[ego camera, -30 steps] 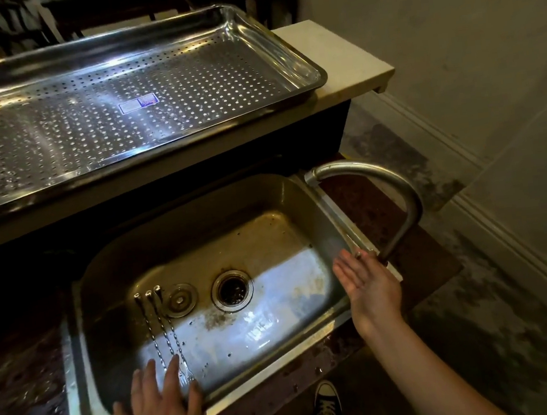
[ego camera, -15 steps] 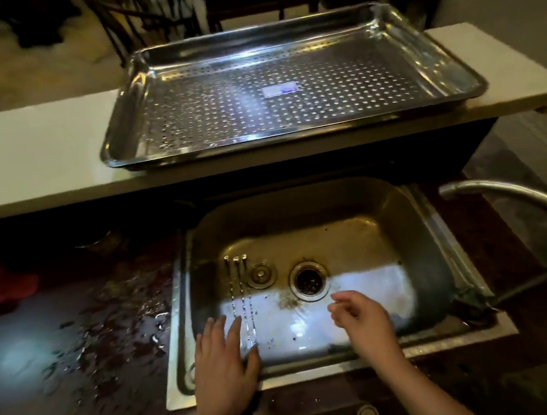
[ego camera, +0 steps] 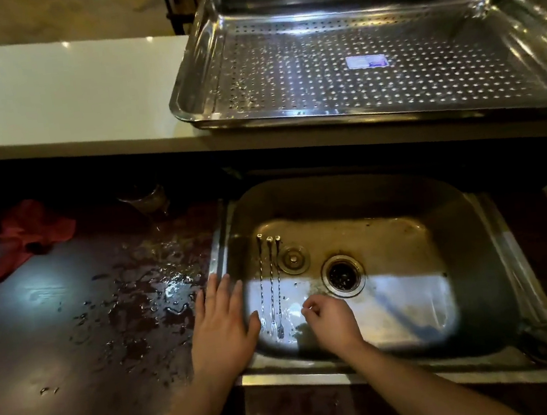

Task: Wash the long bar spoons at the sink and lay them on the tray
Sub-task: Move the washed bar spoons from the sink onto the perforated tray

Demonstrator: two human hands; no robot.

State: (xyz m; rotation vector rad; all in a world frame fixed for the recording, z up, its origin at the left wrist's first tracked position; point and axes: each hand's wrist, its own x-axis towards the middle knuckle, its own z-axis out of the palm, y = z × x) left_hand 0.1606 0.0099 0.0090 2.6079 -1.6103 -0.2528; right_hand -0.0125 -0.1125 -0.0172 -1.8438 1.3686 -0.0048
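Left hand point(ego camera: 223, 332) flat, fingers spread, empty, resting on sink point(ego camera: 499, 284) left rim. Right hand point(ego camera: 331, 323) inside basin, fingers loosely curled, gripping nothing. Perforated tray point(ego camera: 204, 89) on upper counter point(ego camera: 58, 95) holds no spoons: laying step not begun, washing apparently not either. Three bar spoons point(ego camera: 271, 286) lie side by side on basin floor, between both hands, beside drain point(ego camera: 343, 275).

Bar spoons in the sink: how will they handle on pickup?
The spoons look thin and metal, so probably stiff and light. Lying flat on the wet sink floor, they're likely slippery and hard to pinch. Twisted stems may aid grip.
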